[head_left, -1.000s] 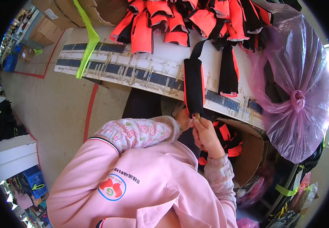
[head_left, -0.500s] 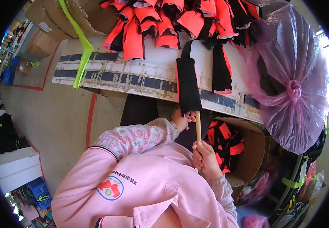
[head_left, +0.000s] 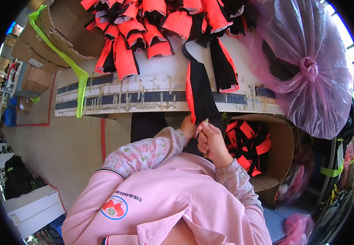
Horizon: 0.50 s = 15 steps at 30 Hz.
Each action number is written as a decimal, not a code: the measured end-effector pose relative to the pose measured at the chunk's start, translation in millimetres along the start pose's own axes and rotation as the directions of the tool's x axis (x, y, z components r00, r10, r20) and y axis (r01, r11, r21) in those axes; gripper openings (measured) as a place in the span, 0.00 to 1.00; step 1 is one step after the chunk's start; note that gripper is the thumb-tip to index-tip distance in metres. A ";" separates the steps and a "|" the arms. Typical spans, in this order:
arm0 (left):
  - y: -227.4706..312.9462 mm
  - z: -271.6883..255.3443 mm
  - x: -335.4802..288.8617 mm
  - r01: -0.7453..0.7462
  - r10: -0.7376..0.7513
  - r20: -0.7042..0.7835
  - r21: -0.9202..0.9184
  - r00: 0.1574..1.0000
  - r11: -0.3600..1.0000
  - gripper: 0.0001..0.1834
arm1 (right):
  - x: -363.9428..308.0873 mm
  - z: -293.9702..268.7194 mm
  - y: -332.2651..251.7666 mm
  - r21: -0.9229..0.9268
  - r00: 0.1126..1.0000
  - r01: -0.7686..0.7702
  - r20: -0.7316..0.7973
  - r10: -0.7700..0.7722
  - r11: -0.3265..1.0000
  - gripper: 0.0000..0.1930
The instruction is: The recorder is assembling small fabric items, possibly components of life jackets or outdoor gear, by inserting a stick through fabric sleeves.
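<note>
**Inspector:** Nearest the camera, the right hand [head_left: 213, 141] is clenched around a thin wooden stick [head_left: 205, 122]; only its tip shows above the fist. The left hand [head_left: 189, 127] pinches the lower hem of the black and orange fabric sleeve [head_left: 200, 94] just beside it.

**Supervisor:** Where does the piece lie?

**Inspector:** It hangs over the front edge of the worktable [head_left: 144, 92], its lower end at the hands, its upper end resting on the tabletop.

**Supervisor:** Orientation?

**Inspector:** Long axis runs near to far, almost straight away from the person, leaning slightly left at the top. The open end points down toward the hands.

**Supervisor:** Advice on the step?

**Inspector:** In my judgement, keep the stick in line with that axis and the hem held taut, so the tip does not snag a seam.

**Supervisor:** Beyond?

**Inspector:** A pile of orange pieces [head_left: 152, 24], a cardboard box [head_left: 62, 28] far left, a pink plastic bag [head_left: 308, 69] right.
</note>
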<state>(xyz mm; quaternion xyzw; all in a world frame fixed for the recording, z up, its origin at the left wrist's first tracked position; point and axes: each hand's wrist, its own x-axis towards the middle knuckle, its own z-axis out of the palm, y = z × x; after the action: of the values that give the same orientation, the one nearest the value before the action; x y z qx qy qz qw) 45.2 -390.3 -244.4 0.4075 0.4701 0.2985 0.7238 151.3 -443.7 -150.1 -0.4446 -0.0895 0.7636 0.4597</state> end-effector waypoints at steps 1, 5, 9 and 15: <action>3.3 -0.3 -2.0 -0.006 0.006 0.004 0.003 1.000 1.000 0.10 | -2.7 -3.4 1.6 -0.023 1.000 -0.002 -0.002 0.002 1.000 0.12; -5.4 -9.2 -8.6 0.150 -0.142 0.119 -0.059 0.983 0.987 0.15 | -29.3 -8.8 7.2 -0.099 0.999 -0.029 -0.039 0.026 0.995 0.13; -7.3 -6.3 -7.5 0.044 -0.021 0.118 -0.199 0.993 0.979 0.16 | -52.3 -10.4 17.2 0.044 0.993 -0.114 0.006 0.114 0.992 0.12; -3.3 -16.4 -5.3 0.086 -0.088 0.070 0.026 0.994 0.996 0.19 | -10.0 -10.4 -4.4 0.089 0.998 -0.042 0.039 0.038 0.995 0.12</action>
<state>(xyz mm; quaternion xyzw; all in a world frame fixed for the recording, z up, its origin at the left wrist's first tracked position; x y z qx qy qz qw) 28.2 -391.1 -248.6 0.4053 0.4649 0.2467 0.7475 163.8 -451.8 -147.9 -0.4106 -0.0546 0.7842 0.4621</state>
